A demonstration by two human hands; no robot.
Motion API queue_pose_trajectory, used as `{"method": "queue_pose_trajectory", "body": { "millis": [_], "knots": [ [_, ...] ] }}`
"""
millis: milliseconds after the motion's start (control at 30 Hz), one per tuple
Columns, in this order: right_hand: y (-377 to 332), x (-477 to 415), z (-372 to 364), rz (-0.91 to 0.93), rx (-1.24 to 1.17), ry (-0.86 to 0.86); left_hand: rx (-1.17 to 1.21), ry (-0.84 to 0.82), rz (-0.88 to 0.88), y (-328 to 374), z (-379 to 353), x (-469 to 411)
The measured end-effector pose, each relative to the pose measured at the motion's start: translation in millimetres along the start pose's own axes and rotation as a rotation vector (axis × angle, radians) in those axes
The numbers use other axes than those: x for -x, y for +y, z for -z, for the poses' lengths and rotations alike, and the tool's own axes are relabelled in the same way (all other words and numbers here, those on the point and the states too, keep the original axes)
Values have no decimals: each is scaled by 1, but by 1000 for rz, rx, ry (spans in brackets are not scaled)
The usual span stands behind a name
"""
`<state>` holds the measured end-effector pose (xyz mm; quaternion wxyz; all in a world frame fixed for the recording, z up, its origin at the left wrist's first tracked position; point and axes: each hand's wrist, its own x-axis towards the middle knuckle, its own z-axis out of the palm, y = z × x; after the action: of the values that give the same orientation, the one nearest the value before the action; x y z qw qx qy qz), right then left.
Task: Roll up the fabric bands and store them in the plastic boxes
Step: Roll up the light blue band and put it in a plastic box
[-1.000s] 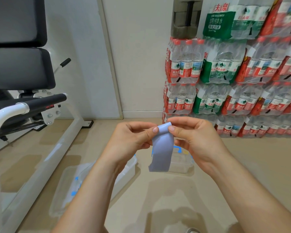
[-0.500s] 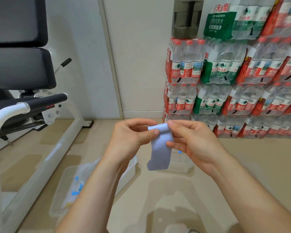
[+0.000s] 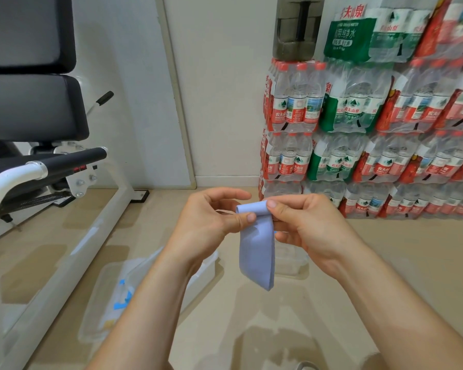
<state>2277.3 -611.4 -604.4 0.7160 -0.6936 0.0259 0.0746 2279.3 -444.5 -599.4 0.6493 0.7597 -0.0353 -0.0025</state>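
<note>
Pale-blue flat fabric band (image 3: 257, 252) hangs in the air between the hands, its curled top end pinched by the left hand (image 3: 211, 225) and right hand (image 3: 308, 228), above two clear plastic boxes (image 3: 290, 259) on the floor.

— What is the band (image 3: 257, 252) made of?
— A smooth, matt, pale blue cloth is seen; its top is rolled over.
— And the boxes?
— Clear, glossy plastic is shown in the box (image 3: 145, 284) on the floor (image 3: 385, 263), which is polished and reflective.
— The machine (image 3: 64, 166)?
— White painted metal, matt black padding.
</note>
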Motion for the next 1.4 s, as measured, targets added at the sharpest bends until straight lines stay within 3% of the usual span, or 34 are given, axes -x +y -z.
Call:
{"method": "queue_pose_trajectory", "body": {
  "millis": [233, 400, 567, 700, 967, 1133, 1233, 1400],
  "knots": [
    [0, -1, 1, 41, -14, -12, -50, -92, 61, 0, 1, 2],
    [1, -3, 1, 100, 83, 1, -215, -198, -55, 1, -2, 4],
    [-1, -1, 7, 137, 148, -172, -233, -409, -101, 8, 10, 7],
    [-2, -1, 12, 79, -12, -241, -198, -397, -132, 15, 10, 14],
    [-5, 3, 9, 51, -73, -259, 6, -349, -114, 18, 7, 15],
    [-7, 11, 10, 74, 62, -391, 127, -272, -83, 17, 14, 12],
    [-7, 12, 8, 102, 215, -363, 59, -296, -62, 18, 18, 13],
    [-12, 12, 11, 39, 172, -422, -158, -365, -59, 23, 26, 15]
  ]
}}
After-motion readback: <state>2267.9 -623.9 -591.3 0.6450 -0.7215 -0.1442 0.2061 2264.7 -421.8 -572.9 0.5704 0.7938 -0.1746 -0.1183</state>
